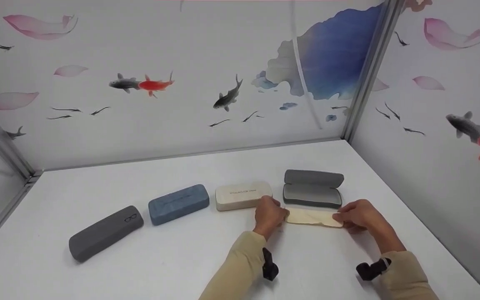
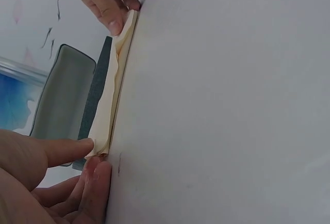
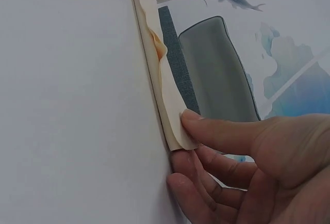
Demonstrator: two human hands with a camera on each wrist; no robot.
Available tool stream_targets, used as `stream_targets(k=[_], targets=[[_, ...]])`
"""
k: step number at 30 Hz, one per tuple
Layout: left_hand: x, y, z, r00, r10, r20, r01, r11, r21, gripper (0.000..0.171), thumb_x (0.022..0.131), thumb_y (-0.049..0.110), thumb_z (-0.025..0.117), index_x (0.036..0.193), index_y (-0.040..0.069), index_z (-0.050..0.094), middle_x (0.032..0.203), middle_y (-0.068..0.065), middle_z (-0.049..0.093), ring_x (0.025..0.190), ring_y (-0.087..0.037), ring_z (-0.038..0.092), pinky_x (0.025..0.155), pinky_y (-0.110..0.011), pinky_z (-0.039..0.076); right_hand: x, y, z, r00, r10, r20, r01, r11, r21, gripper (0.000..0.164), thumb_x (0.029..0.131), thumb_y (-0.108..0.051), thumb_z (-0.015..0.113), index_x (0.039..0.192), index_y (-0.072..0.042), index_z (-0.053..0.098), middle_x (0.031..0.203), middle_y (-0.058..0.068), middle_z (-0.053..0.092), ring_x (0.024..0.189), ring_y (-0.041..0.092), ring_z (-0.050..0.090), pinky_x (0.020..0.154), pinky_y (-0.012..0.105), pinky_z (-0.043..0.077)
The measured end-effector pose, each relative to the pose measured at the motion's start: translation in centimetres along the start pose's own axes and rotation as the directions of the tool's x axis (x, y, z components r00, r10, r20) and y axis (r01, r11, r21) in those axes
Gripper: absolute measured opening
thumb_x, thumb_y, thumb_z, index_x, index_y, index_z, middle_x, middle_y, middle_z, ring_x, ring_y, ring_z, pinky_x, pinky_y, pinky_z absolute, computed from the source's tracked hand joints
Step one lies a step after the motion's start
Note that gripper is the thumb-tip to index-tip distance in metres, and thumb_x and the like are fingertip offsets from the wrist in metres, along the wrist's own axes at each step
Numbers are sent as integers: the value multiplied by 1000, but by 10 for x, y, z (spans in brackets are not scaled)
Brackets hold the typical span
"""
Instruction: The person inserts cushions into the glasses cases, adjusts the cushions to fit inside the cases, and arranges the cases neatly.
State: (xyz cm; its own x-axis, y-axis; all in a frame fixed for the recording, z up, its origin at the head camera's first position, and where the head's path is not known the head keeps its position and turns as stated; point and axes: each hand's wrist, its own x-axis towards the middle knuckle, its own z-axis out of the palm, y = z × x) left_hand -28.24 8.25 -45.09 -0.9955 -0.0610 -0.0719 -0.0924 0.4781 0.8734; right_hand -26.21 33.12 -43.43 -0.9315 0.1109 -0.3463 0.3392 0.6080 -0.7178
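A cream cloth point(image 1: 313, 217), folded into a long strip, lies level at the front of the open grey glasses case point(image 1: 313, 194). My left hand point(image 1: 270, 214) pinches its left end between thumb and fingers. At the other end, my right hand point(image 1: 361, 216) pinches the cloth the same way. Both wrist views show the layers of the folded cloth point(image 2: 114, 84) parting slightly along its length, close over the table. Behind it, the case's raised lid point(image 3: 219, 69) shows its smooth grey inside.
Left of the open case stands a closed cream glasses case point(image 1: 240, 196), close to my left hand. Farther left lie a blue case point(image 1: 178, 204) and a dark grey case point(image 1: 106, 233) with a glasses print. White panels point(image 1: 181, 133) border the table point(image 1: 161, 266) at back and right.
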Motion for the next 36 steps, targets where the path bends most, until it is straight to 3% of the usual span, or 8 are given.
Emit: stream_targets(k=[3,6,9,11,16,23,30,36], targets=[[0,-1,1,999,37,-6,-37,999,-8,39,76,-6,71,54,13,44,50,6,42,41,-7,38,40,-21,26,-1,0,-1,1000,-10,10,10,1000,-4,37,88,-21,77,109,7,66,78,2,67,68,13,62,62,27,55],[0,-1,2,998,66,-14,-66,998,4,51,73,-8,66,48,19,30,43,8,32,37,-6,30,38,-22,18,-1,-1,-1,1000,-10,17,11,1000,-8,34,88,-20,77,108,6,66,78,2,68,69,13,62,63,27,55],[-1,-1,0,997,71,-20,-71,997,26,43,74,-6,65,50,17,37,48,6,39,44,-10,35,42,-23,22,-2,-3,-1,1000,-10,23,11,1000,-11,33,88,-20,76,107,5,67,78,2,68,69,13,63,63,27,55],[-3,1,-2,997,75,-19,-74,996,50,31,76,-4,65,53,11,50,53,2,51,49,-12,42,46,-24,28,-3,-4,-1,1000,-12,24,12,1000,-10,32,89,-19,75,107,5,67,78,3,68,70,13,62,63,27,55],[-3,5,-7,997,75,27,-76,996,39,9,81,0,67,77,-1,75,73,-9,73,58,-13,58,53,-21,43,-6,-9,-3,999,-28,18,28,999,-16,31,89,-18,73,106,6,67,79,4,67,69,14,61,63,27,54],[1,9,-11,989,-31,141,54,985,-161,18,92,7,64,100,-7,72,86,-7,69,68,-13,64,59,-25,58,-5,-16,-6,1000,-15,28,15,1000,-12,39,92,-20,70,116,10,61,93,11,69,81,17,66,72,30,59],[11,15,-15,980,-114,164,165,927,-336,21,93,8,62,107,-6,69,84,-7,66,69,-15,68,70,-29,62,-5,-30,-6,999,-52,-11,53,998,29,45,93,-16,67,123,14,52,107,22,66,87,20,68,75,33,62],[16,18,-16,980,-115,161,175,879,-443,20,94,7,65,111,-4,68,92,-11,69,72,-12,67,72,-28,62,-1,-41,-7,997,-73,-24,74,995,59,45,92,-12,67,125,15,51,108,22,65,83,15,68,75,33,62]])
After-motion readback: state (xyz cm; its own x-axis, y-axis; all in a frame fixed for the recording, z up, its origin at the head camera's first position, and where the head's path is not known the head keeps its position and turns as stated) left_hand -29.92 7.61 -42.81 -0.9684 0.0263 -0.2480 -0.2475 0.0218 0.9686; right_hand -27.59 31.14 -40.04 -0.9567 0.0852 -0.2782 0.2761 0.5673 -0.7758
